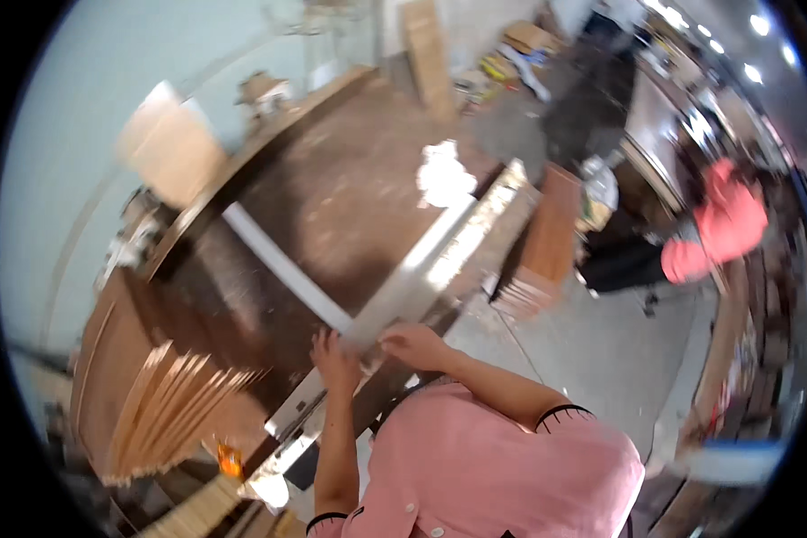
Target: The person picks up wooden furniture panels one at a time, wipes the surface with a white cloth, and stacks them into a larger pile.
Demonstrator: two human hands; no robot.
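The left hand [336,360] lies on a long pale board [394,289], fingers bent over its far side; motion blur hides the fingertips, so I cannot tell whether they grip it or only press. The right hand [417,346] rests a little farther along the same board, with its fingers partly curled; whether it grasps the board cannot be told either. The board lies along the near edge of a brown desk [350,179], running from the near left corner toward the right end.

A narrow white strip [282,260] stretches across the desktop from close to the raised far edge and ends at the board, just beside the left hand. Along the near edge, outside the board, runs a shiny strip [475,238] bright with glare. A crumpled white item [442,175], overexposed, sits by the right end of the desk, near the board's far tip.

Off the left end stands a fanned stack of brown panels [175,403], with an orange container [230,459] near the near left corner. Beyond the right end is another stack of brown panels [551,224], beside a whitish plastic bag [599,193]. Farther right, a co-worker [731,215] in a coral top bends forward.
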